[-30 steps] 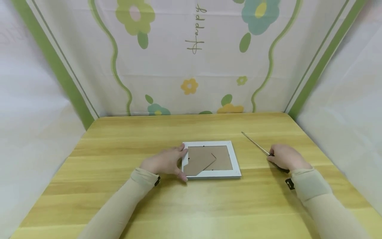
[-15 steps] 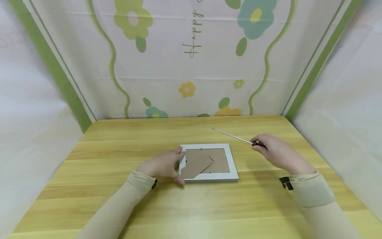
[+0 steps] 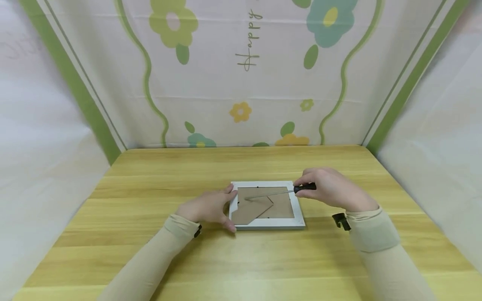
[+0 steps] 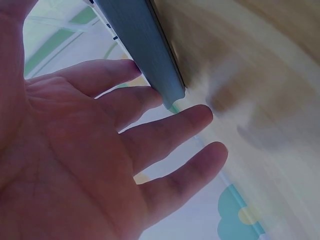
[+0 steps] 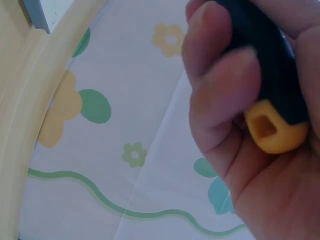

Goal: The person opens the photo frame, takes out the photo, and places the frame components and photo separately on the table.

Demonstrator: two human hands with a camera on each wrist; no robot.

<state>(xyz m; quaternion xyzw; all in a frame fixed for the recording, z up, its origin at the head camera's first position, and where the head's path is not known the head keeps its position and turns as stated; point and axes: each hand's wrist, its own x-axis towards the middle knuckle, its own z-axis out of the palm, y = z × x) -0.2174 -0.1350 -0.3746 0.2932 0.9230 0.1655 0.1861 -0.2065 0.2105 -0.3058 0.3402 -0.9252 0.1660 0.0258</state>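
Observation:
A white picture frame (image 3: 298, 213) lies face down on the table, showing its brown backing board (image 3: 280, 209) with a flat stand. My left hand (image 3: 207, 205) rests against the frame's left side, thumb by the near corner and fingertips on the rim. In the left wrist view, two fingers (image 4: 117, 72) touch the frame's edge (image 4: 145, 45); the other two extend past it. My right hand (image 3: 333, 190) holds a screwdriver (image 3: 306, 187) by its black handle, above the frame's right side. Its shaft points left over the board; whether the tip touches is unclear. The handle's yellow end (image 5: 277, 132) shows in the right wrist view.
The wooden table (image 3: 180, 167) reaches back to a flower-printed cloth (image 3: 211, 75). White cloth walls (image 3: 49, 146) flank it on both sides. Black wrist mounts (image 3: 340, 221) sit by the sleeves.
My right hand has lifted the screwdriver from the table's right side and brought it left over the frame. The shaft now lies across the backing board. My left hand stays at the frame.

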